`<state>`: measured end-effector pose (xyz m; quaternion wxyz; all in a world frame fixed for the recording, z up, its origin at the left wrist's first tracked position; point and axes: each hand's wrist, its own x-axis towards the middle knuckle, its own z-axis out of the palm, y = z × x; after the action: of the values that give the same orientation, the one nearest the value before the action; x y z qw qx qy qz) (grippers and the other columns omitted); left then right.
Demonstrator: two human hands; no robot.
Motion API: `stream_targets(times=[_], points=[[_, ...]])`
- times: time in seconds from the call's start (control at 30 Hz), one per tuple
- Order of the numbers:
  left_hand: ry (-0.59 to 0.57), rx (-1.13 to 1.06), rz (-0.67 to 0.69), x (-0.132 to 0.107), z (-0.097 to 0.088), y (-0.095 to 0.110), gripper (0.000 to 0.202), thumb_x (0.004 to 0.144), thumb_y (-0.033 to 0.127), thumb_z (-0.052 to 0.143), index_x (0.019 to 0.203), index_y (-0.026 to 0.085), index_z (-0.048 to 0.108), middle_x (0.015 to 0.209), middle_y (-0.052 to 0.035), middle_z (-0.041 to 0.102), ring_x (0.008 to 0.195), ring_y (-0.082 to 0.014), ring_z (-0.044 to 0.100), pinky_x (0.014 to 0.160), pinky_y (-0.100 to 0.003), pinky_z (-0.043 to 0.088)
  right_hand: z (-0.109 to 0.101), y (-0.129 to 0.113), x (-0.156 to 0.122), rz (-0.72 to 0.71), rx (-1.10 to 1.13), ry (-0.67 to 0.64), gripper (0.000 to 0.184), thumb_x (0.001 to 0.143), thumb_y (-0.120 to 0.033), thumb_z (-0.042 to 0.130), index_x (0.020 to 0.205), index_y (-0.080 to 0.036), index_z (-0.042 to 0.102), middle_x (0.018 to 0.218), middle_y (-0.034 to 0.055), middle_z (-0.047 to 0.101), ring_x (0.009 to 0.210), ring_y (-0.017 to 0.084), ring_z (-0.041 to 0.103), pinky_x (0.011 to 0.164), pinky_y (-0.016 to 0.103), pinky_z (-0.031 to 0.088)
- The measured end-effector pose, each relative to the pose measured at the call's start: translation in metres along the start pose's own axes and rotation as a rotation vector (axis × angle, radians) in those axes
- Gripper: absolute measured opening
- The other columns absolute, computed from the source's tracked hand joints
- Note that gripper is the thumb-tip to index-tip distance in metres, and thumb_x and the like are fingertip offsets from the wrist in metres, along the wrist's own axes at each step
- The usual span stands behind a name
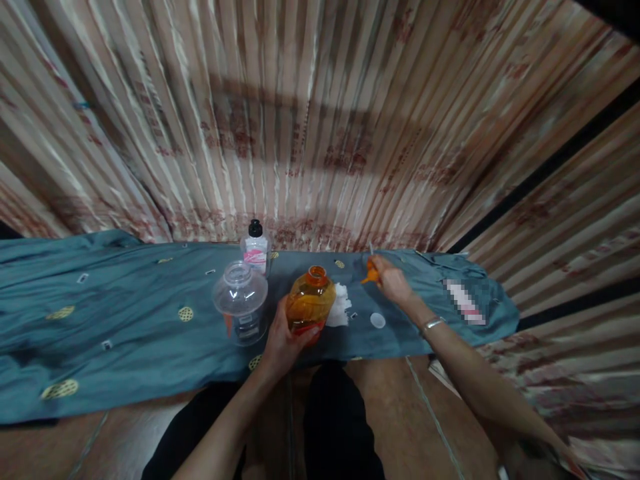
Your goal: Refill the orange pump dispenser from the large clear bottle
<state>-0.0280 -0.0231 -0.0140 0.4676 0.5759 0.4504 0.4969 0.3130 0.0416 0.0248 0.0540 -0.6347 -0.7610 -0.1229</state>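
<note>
My left hand point(289, 337) is wrapped round the lower part of an amber see-through bottle point(314, 297). The bottle's neck is uncapped, its body leans slightly, and red shows near its base. Off to the right, my right hand point(393, 281) grips an orange pump top point(371, 272) by its upper part, apart from the bottle. A thin piece sticks up past my fingers; I cannot make out its shape. Just left of my left hand stands a clear plastic container point(240, 303) with a wide flared upper part and a narrow open neck.
Behind the clear container stands a bottle with a black cap and pink label point(256, 253). White tissue point(341, 308) and a small white disc point(377, 321) lie on the teal cloth point(150, 320). A blurred-out white and pink item point(465, 301) lies right. Striped curtains point(310, 133) hang behind.
</note>
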Motion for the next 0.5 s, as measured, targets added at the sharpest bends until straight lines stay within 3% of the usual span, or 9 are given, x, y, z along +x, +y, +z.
stream_targets(times=[0.2, 0.37, 0.5], points=[[-0.017, -0.063, -0.034, 0.0, 0.001, -0.003, 0.078, 0.067, 0.038, 0.091, 0.133, 0.023, 0.052, 0.137, -0.0144, 0.072, 0.132, -0.037, 0.069, 0.115, -0.057, 0.051, 0.028, 0.009, 0.004, -0.136, -0.104, -0.211, 0.035, 0.094, -0.001, 0.052, 0.122, -0.015, 0.067, 0.139, 0.0226, 0.072, 0.118, 0.03, 0.078, 0.102, 0.038, 0.061], [-0.013, -0.107, -0.054, -0.003, 0.002, -0.002, 0.083, 0.067, 0.037, 0.091, 0.136, 0.021, 0.05, 0.137, -0.0152, 0.073, 0.128, -0.0353, 0.071, 0.112, -0.054, 0.055, 0.039, 0.026, -0.004, -0.144, -0.133, -0.264, 0.045, 0.094, -0.001, 0.045, 0.133, -0.012, 0.065, 0.143, 0.0231, 0.069, 0.126, 0.031, 0.074, 0.108, 0.04, 0.059], [0.023, -0.086, -0.045, -0.005, -0.001, 0.003, 0.083, 0.067, 0.034, 0.092, 0.137, 0.023, 0.05, 0.136, -0.0134, 0.074, 0.13, -0.0362, 0.07, 0.116, -0.057, 0.052, 0.037, 0.034, -0.008, -0.108, -0.113, -0.251, 0.051, 0.095, -0.005, 0.044, 0.142, -0.013, 0.063, 0.145, 0.0225, 0.069, 0.134, 0.032, 0.069, 0.113, 0.043, 0.057]])
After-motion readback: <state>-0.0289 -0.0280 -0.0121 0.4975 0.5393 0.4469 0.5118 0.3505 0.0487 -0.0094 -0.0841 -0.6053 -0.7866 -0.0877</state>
